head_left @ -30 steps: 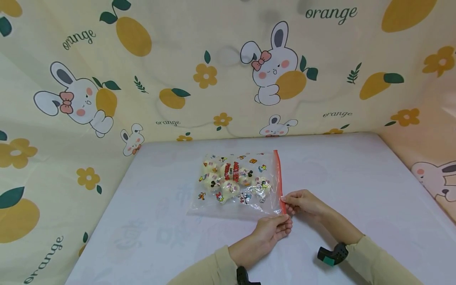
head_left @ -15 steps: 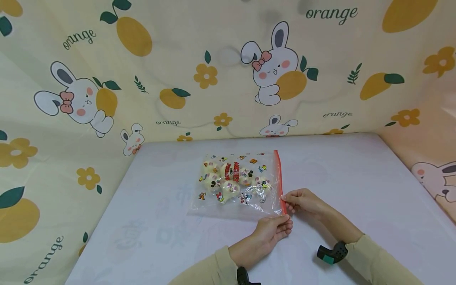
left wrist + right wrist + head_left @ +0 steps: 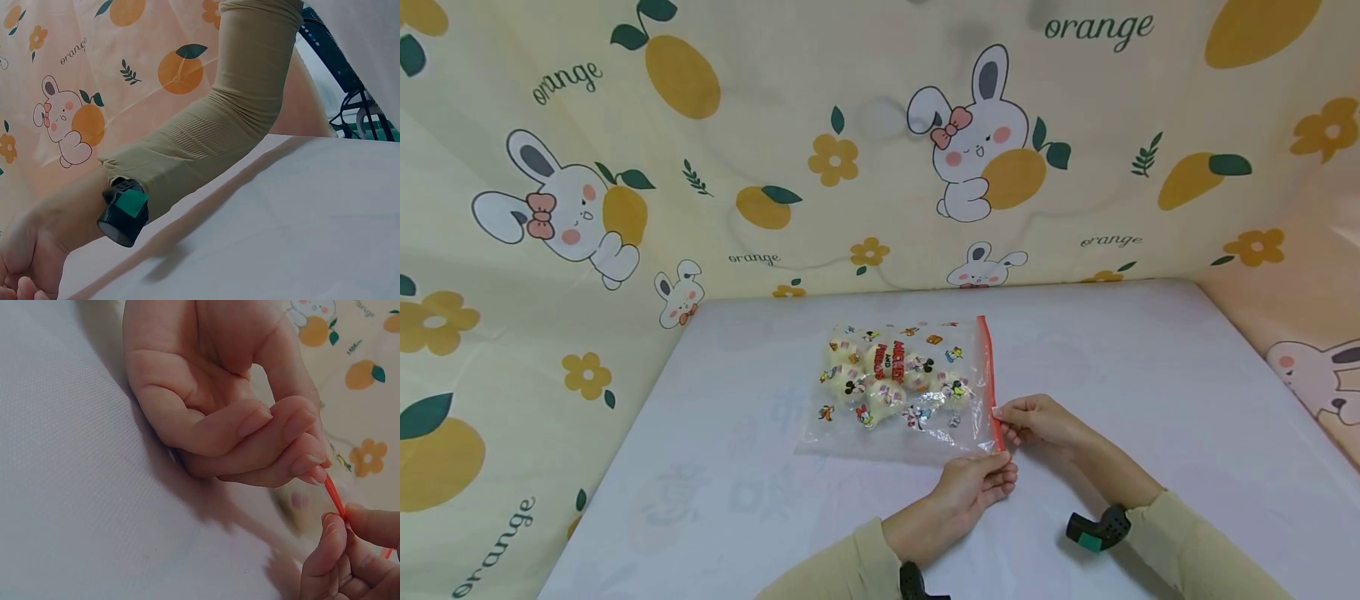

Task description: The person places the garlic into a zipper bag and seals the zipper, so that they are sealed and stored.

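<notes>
A clear zip bag (image 3: 865, 442) with cartoon prints lies flat, its red zip strip (image 3: 987, 362) on the right side. Several pale roundish items (image 3: 886, 398) show through the plastic; their kind is unclear. The left hand (image 3: 962, 493) pinches the strip's near end between thumb and fingers. Just beyond it, the right hand (image 3: 1043, 427) pinches the strip a little farther along. In the right wrist view, the red strip (image 3: 335, 495) runs between the right hand (image 3: 231, 419) and the left hand (image 3: 350, 562). Only part of the right hand (image 3: 28, 262) appears in the left wrist view.
A white-covered table (image 3: 700, 467) lies beneath the bag. Printed cloth (image 3: 880, 167) with rabbits and oranges stands behind and at the sides. The right wrist wears a black camera (image 3: 1099, 528). Dark equipment (image 3: 331, 50) shows past the table edge.
The right hand has slid very slightly away along the red strip. The left hand and the bag look almost unmoved.
</notes>
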